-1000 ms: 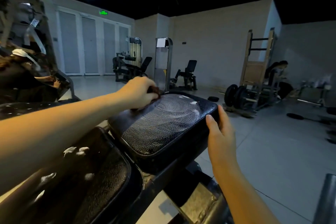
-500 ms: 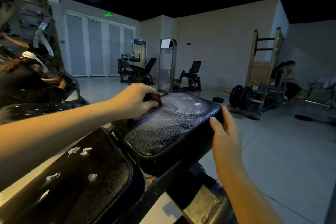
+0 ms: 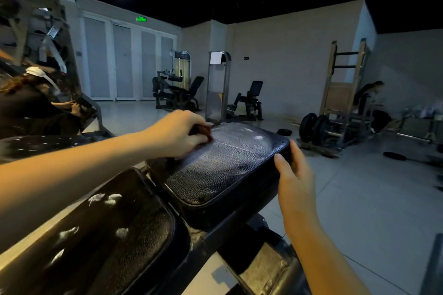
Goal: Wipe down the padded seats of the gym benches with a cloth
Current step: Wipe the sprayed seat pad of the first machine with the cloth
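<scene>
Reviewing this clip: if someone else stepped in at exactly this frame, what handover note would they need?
Left hand: grips the reddish cloth, pressed on the far left part of the seat pad.
Right hand: grips the seat pad's right edge, thumb on top.
Done: smeared wipe streaks cover much of the seat pad's top; a white foam spot remains near its far edge.
Left: finish this pad. The nearer pad carries unwiped foam blobs, and the bench to the left also looks spotted with white.
</scene>
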